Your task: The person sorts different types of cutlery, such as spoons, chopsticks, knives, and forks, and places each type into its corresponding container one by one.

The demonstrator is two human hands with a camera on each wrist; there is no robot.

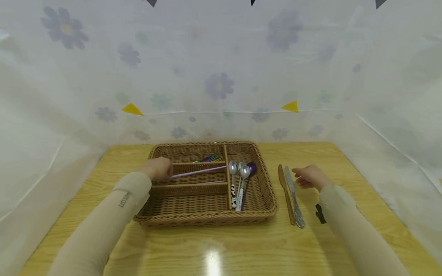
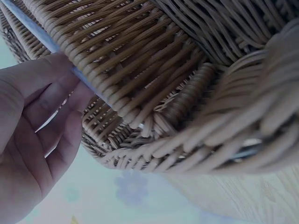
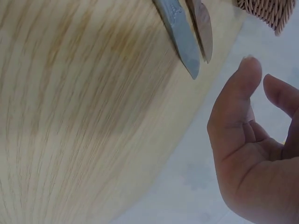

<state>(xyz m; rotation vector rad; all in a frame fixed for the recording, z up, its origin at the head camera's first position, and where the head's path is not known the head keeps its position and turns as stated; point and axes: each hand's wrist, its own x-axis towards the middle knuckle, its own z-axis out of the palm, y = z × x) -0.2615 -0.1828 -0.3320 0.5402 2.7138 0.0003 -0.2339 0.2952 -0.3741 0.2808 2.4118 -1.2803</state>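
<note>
My left hand is over the left side of a wicker cutlery basket, pinching one end of a slim lilac chopstick. Its other end reaches toward the long divider by the spoons. In the left wrist view, thumb and fingertips meet around the chopstick along a woven divider. To the right of the basket, my right hand hovers with loosely bent fingers, holding nothing. A silver table knife and a copper-coloured knife lie side by side just left of it.
Several spoons, one purple, fill the basket's right compartment. Rainbow-coloured cutlery lies in the back-left compartment. Another lilac stick shows low in the middle section. A flowered curtain encloses the wooden table.
</note>
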